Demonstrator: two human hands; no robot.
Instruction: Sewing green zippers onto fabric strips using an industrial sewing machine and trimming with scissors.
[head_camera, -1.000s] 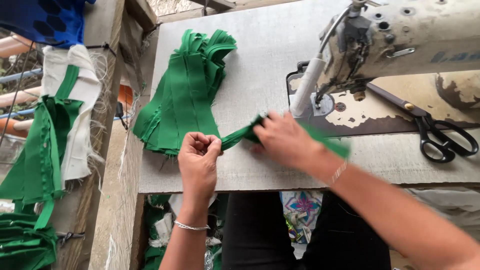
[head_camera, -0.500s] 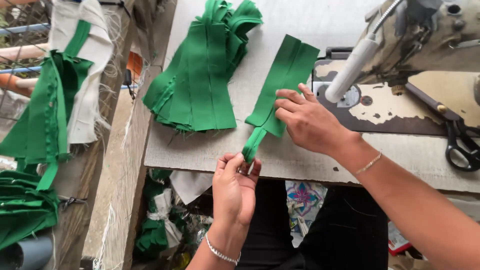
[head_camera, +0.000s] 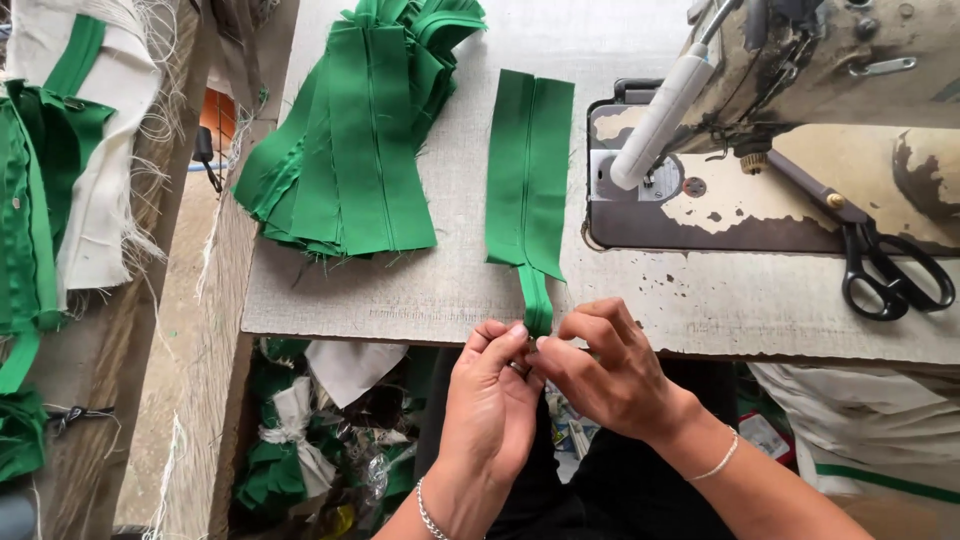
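At table edge, two hands (head_camera: 490, 400) (head_camera: 610, 375) pinch one zipper piece (head_camera: 530, 190).

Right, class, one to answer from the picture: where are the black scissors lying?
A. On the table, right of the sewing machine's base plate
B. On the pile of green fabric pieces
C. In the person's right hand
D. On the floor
A: the black scissors lie on the table beside the sewing machine, away from both hands.
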